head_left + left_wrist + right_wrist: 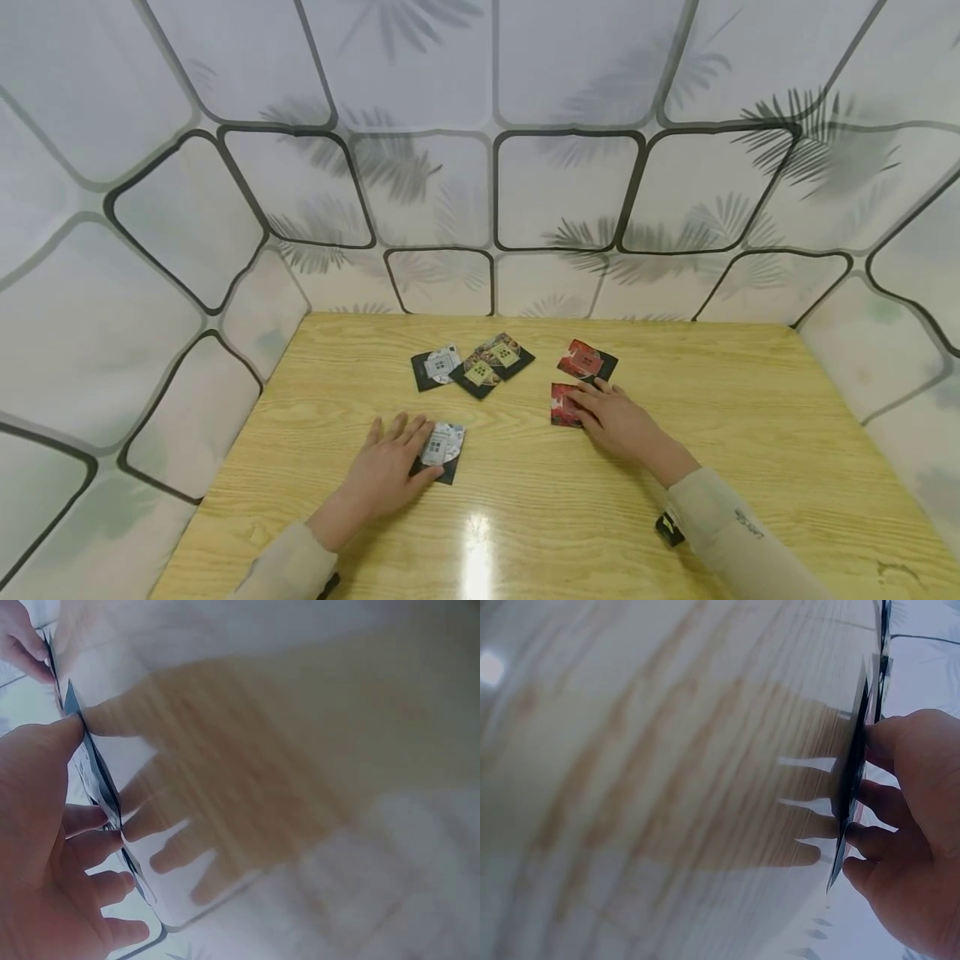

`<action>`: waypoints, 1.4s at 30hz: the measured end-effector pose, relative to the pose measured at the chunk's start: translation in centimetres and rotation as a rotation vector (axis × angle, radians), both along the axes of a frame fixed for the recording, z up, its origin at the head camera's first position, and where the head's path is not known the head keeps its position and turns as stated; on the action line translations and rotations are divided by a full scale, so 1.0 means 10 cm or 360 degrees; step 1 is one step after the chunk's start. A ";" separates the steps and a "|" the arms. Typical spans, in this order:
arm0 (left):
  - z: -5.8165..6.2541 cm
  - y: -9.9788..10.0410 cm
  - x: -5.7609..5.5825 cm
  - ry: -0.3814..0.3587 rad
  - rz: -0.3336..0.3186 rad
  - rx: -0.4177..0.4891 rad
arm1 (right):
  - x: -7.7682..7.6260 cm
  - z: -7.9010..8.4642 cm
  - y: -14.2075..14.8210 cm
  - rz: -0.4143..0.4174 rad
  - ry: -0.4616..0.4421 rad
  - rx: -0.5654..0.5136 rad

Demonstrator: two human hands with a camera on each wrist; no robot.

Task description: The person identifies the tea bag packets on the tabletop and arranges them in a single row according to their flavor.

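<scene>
The left hand [386,471] has its fingers spread, fingertips and thumb resting on the near grey packet [452,437], whose slightly longer axis points roughly toward the table's [720,392] far edge. The right hand [618,425], its fingers a little apart, touches and partly covers the near red packet [559,404], so that packet's long axis cannot be told. Just beyond these fingers lies the far red packet [583,360]. The far grey packet [437,367] is beyond the left hand, the nearer one; two yellow packets [477,372] overlap between it and the far red packet, partly blocking a sideways path.
</scene>
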State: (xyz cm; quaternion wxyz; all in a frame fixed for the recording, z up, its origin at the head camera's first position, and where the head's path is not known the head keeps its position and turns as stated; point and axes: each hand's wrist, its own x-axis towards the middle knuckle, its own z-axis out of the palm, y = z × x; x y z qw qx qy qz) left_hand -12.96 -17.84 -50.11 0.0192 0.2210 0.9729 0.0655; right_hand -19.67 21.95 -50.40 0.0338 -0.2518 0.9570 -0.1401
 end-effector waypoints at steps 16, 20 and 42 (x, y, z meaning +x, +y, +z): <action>0.02 -0.21 -0.02 -0.0042 0.0050 0.0022 | -0.01 0.05 -0.06 -0.0015 0.0044 -0.0006; 0.04 -0.24 -0.02 -0.0060 0.0064 0.0055 | -0.04 0.09 -0.15 -0.0017 0.0059 -0.0069; -0.01 -0.24 -0.03 -0.0193 0.0123 0.0197 | -0.50 0.13 -0.94 0.0090 -0.0128 -0.0052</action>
